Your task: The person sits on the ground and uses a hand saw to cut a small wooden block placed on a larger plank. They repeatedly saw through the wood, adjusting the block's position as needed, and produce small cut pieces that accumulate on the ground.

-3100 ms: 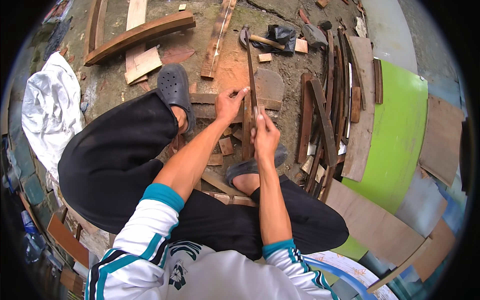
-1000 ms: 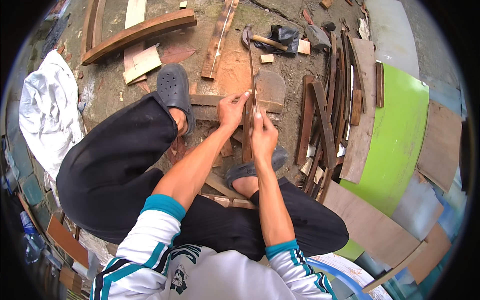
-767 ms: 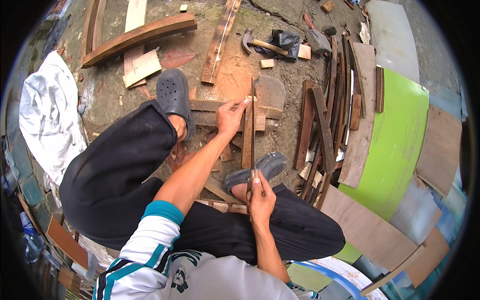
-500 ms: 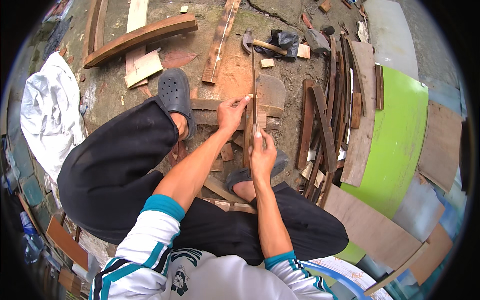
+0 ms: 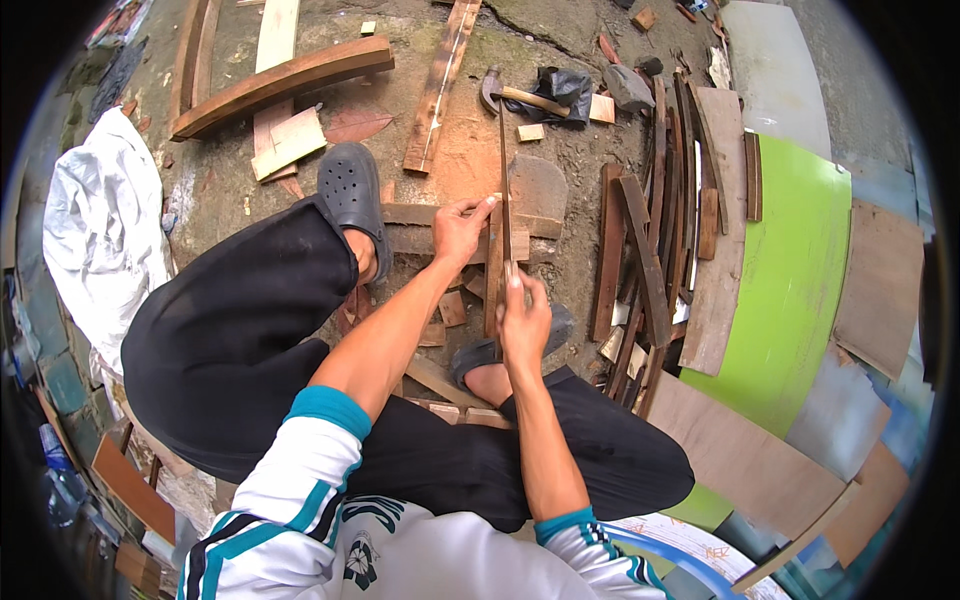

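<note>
My right hand [image 5: 525, 312] is wrapped round the near end of a handsaw [image 5: 505, 190]. Its long, thin dark blade is seen almost edge-on and points away from me. Beside the blade, my left hand [image 5: 460, 232] pinches the far end of a narrow wooden strip [image 5: 493, 285]. This strip runs back toward me, just left of the saw. Below lie a brown wooden crosspiece [image 5: 410, 213] and a grey rounded block [image 5: 540, 188]. Whether the teeth touch the strip cannot be made out.
Orange sawdust [image 5: 468, 140] covers the ground ahead. A claw hammer [image 5: 530, 98] lies on black plastic beyond the saw. Right are stacked dark wood strips [image 5: 650, 260] and a green panel [image 5: 795, 270]; left, a curved beam [image 5: 285, 85] and white cloth [image 5: 105, 220]. My clogs [image 5: 350, 190] flank the work.
My right hand and the saw have shifted slightly toward me. The left hand keeps its pinch on the strip in nearly the same place. The whole view has moved a little.
</note>
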Motion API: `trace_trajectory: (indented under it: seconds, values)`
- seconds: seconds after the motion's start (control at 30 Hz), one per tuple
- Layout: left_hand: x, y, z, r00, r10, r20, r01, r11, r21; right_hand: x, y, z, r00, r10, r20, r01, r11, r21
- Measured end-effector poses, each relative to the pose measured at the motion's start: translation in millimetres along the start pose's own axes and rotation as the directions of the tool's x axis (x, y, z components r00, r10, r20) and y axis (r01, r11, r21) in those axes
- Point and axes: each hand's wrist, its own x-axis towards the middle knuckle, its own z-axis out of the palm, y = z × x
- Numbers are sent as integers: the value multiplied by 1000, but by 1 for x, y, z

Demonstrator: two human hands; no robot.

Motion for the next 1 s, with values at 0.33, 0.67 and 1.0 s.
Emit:
trace_trajectory:
  seconds: [0.33, 0.67, 1.0]
  values:
    - [-14, 1, 15, 1000, 1, 31, 0, 1000, -24, 78, -40, 36, 977, -154, -145, 145, 987, -71]
    - [-13, -14, 1, 997, -36, -68, 32, 998, -62, -79, 48, -41, 1000, 1, 13, 0, 1000, -23]
    - [-5, -6, -5, 996, -79, 26, 83, 979, -186, -7, 6, -5, 1000, -11, 12, 11, 1000, -2]
